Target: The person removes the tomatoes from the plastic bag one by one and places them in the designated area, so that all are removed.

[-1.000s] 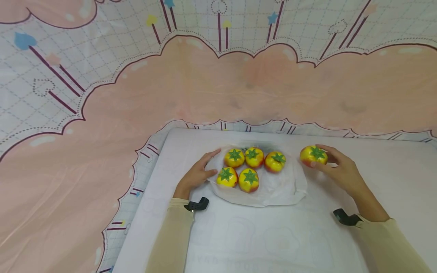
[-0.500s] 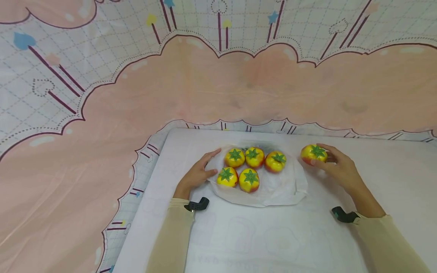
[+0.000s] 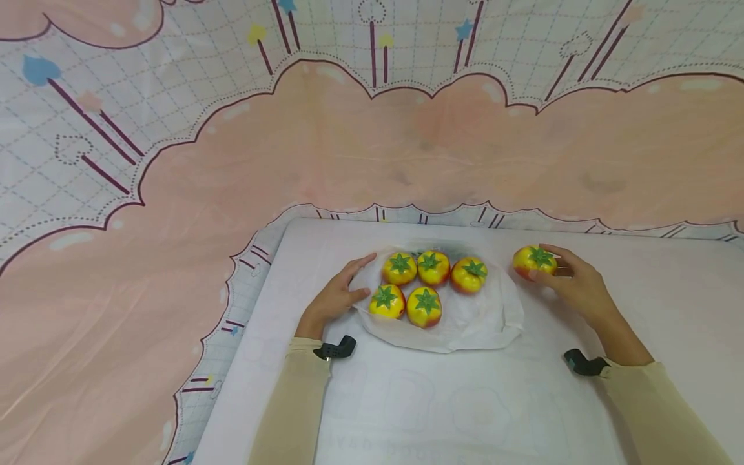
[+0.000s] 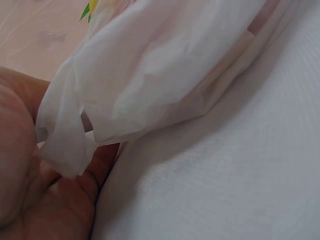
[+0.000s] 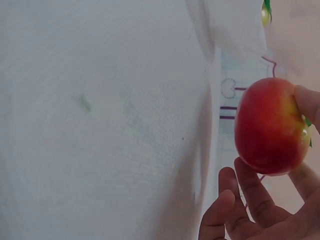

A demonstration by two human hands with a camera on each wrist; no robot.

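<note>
Right hand (image 3: 572,284) is gripping the loose tomato (image 3: 533,261), nudging it a touch farther back on the desk (image 3: 407,400), right of the white bag (image 3: 465,323) (five tomatoes on it). Left hand (image 3: 337,297) is staying put, fingers relaxed, touching the bag's edge.

Both forearms reach forward, the left hand (image 3: 336,298) lying flat with straight fingers, the right hand (image 3: 572,284) curled in a grip.

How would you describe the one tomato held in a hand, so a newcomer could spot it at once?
On the white table, find the crumpled white plastic bag bearing five yellow-red toy tomatoes. Just right of it, off the bag, the right hand grips a sixth yellow-red toy tomato with a green leafy top. It alone sits apart and is held.
</note>
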